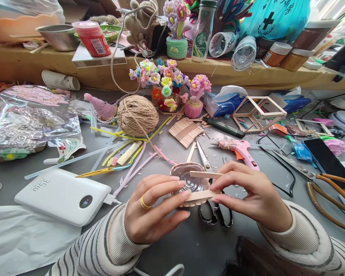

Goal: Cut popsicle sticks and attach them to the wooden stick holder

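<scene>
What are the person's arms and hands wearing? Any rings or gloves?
No gloves. Both arms wear cream knitted sleeves with thin dark stripes, the left sleeve and the right sleeve, each ending in a ribbed cuff. The left hand has a gold ring on one finger. The right hand shows no ring.

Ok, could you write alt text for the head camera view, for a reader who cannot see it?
The left hand holds a small clear dish while the right hand pinches a flat wooden stick against its rim, above a cluttered grey table. Nearby lie black-handled scissors, a pink glue gun, a ball of twine and a white power bank.
</scene>
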Demonstrator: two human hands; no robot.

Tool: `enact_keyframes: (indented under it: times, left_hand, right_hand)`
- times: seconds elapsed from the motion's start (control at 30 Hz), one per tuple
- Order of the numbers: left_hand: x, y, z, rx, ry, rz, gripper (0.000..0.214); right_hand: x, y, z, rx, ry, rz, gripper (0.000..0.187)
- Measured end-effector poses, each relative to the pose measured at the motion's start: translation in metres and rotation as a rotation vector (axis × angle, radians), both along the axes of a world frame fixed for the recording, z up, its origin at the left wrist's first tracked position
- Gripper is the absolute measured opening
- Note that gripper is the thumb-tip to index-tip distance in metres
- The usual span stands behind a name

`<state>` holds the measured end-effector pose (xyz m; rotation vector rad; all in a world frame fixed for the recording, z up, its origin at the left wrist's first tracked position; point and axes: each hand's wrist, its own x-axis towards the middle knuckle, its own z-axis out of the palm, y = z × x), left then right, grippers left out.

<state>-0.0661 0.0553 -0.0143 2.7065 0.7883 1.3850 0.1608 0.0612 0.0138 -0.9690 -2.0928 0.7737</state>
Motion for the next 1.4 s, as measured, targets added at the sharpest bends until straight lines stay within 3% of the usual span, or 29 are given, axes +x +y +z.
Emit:
enact_keyframes:
  times: [0.23,0.63,1.07,1.4]
  left_hand:
    - [-0.002,0.000,-0.003,-0.053,-0.077,-0.057,0.038]
    - [-0.004,0.001,0.000,-0.097,-0.102,-0.076,0.032]
    - [-0.004,-0.002,0.001,-0.088,-0.105,-0.035,0.029]
    - [-0.006,0.002,0.003,-0.013,-0.014,-0.100,0.027]
  right_hand:
    - [0.003,0.001,0.002,0.014,-0.026,-0.006,0.009]
    - [0.014,0.007,0.013,0.042,-0.123,-0.007,0.004]
    - [0.016,0.006,0.015,0.027,-0.149,-0.008,0.004]
    - [0.016,0.005,0.016,0.036,-0.162,-0.029,0.003]
